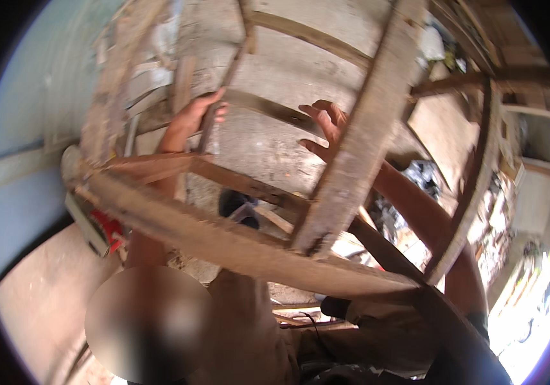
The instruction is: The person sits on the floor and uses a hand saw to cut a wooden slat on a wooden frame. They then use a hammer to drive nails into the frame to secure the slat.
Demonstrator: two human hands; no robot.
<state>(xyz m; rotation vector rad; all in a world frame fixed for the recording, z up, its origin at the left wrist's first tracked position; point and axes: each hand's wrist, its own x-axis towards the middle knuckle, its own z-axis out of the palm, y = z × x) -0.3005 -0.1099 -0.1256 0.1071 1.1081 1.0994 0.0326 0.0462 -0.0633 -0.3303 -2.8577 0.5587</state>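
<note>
I hold up a rough wooden frame of bars and slats close in front of me. My left hand (194,115) is closed round a thin upright bar (223,83) of it. My right hand (325,125) has its fingers spread and sits against a dark cross rail (268,108), just behind a broad pale slat (358,141). A thick curved beam (223,240) of the frame crosses low over both my forearms. A second curved rail (474,186) runs down the right side.
Below the frame lies a grey concrete floor (275,147). A red tool (111,231) lies at the lower left by a pale blue wall (24,192). Wood offcuts (275,218) and dark clutter (416,176) lie about, and a white box (535,196) stands at the right.
</note>
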